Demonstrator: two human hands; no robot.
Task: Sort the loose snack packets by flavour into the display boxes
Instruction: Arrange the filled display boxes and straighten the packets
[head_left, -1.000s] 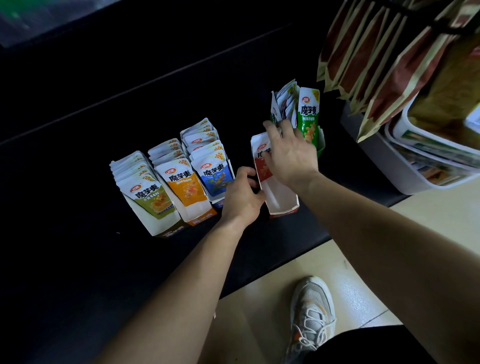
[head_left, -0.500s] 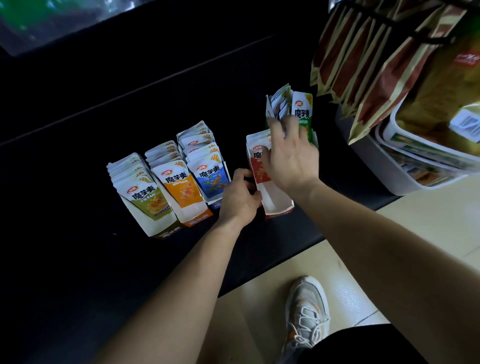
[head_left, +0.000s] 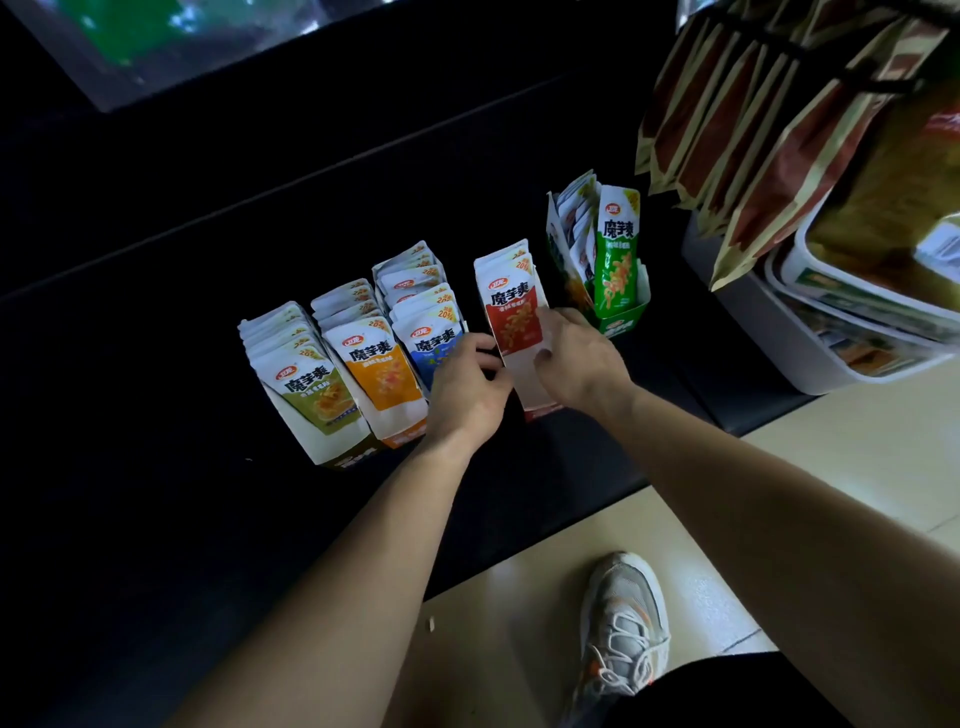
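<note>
Both sides of the red display box (head_left: 525, 382) on the desk (head_left: 156, 519) are being held: left grip (head_left: 465, 387) pinching its left wall, right grip (head_left: 579, 358) clasping the right.

I see glossy plastic-film snack packets (head_left: 511, 312) in matt white cardboard display boxes (head_left: 527, 384) on a smooth, matt black counter (head_left: 156, 519); below, shiny beige floor tiles (head_left: 519, 561), a mesh-cloth sneaker (head_left: 623, 618); at right, glossy hanging bags (head_left: 753, 130).
</note>
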